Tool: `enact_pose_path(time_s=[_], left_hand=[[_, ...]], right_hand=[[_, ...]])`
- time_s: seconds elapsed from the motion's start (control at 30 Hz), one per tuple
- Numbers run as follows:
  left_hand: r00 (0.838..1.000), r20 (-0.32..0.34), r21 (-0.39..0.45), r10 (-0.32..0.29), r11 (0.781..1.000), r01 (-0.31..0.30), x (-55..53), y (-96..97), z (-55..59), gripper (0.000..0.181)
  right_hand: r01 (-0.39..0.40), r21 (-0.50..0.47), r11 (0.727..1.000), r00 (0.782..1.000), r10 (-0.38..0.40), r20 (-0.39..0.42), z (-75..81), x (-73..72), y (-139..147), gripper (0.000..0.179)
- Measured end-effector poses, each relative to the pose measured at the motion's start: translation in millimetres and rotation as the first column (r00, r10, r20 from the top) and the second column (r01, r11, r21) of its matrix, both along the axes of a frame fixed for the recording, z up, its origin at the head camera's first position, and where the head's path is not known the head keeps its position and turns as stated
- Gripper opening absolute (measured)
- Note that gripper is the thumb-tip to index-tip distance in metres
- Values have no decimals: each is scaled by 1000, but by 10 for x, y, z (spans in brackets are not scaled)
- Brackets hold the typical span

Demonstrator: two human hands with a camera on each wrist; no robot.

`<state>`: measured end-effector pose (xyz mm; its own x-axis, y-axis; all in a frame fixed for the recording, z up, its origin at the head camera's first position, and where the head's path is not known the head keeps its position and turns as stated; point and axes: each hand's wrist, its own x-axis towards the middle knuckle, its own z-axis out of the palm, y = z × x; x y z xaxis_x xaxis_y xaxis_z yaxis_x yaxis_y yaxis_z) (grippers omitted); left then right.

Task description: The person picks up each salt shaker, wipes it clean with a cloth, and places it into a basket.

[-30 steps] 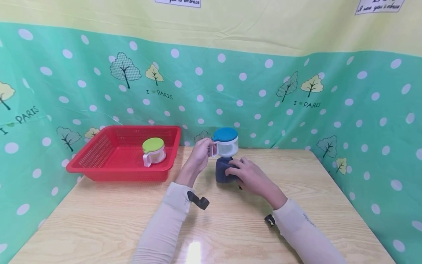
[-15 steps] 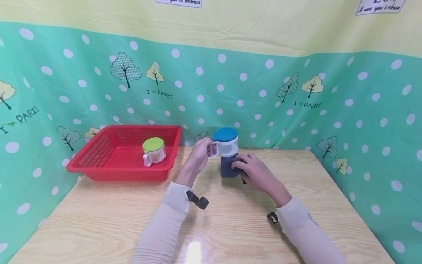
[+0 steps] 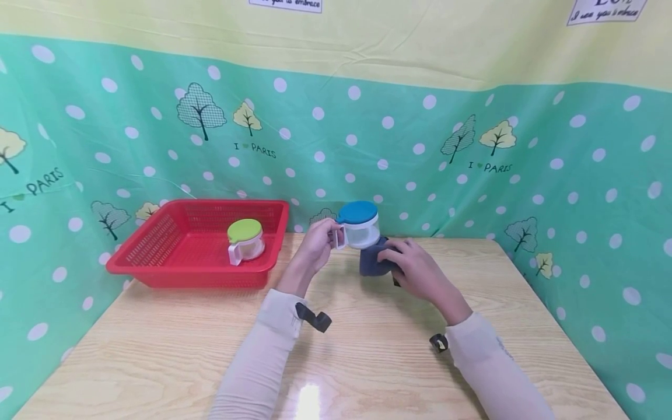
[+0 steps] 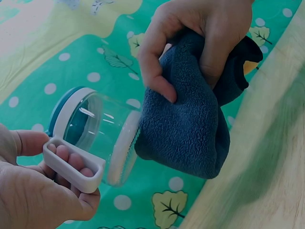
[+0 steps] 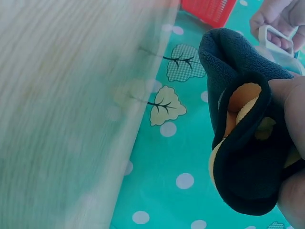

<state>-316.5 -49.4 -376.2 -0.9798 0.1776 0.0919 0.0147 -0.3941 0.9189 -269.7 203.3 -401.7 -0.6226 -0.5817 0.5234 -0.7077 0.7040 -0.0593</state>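
My left hand (image 3: 317, 242) grips the white handle of a clear seasoning jar (image 3: 362, 234) with a blue lid, held up above the table. In the left wrist view its fingers pass through the handle (image 4: 71, 164). A folded dark blue cloth (image 3: 374, 259) is pinched in my right hand (image 3: 417, 269); it lies against the white base of the jar (image 4: 121, 148) in the left wrist view. Orange lining shows inside the folds of the cloth (image 5: 248, 95) in the right wrist view. A second seasoning jar (image 3: 245, 240), green-lidded, stands in the red basket (image 3: 189, 268).
The red basket sits at the back left of the wooden table (image 3: 367, 356). Behind the table and along its sides hangs a green and yellow printed curtain (image 3: 336, 116). Each sleeve carries a black wrist mount (image 3: 314, 318).
My right hand has moved the cloth to the right and slightly up along the underside of the jar. My left hand and the jar stay almost in place, the jar tilting slightly.
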Motion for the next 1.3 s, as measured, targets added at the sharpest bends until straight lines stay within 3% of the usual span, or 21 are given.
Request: enact_pose_path(time_s=[0.4,0.67,1.3], left_hand=[[999,-29,-9,-35,999,35,46,-44,43,25],[993,-60,-11,-102,995,102,40,-102,42,26],[973,-66,48,-220,974,223,51,-126,68,27]], right_hand=[[33,-19,999,999,-33,2,21,-28,88,42],[67,-22,997,998,-67,12,40,-37,146,39],[43,-129,991,999,-39,33,39,-87,243,38]])
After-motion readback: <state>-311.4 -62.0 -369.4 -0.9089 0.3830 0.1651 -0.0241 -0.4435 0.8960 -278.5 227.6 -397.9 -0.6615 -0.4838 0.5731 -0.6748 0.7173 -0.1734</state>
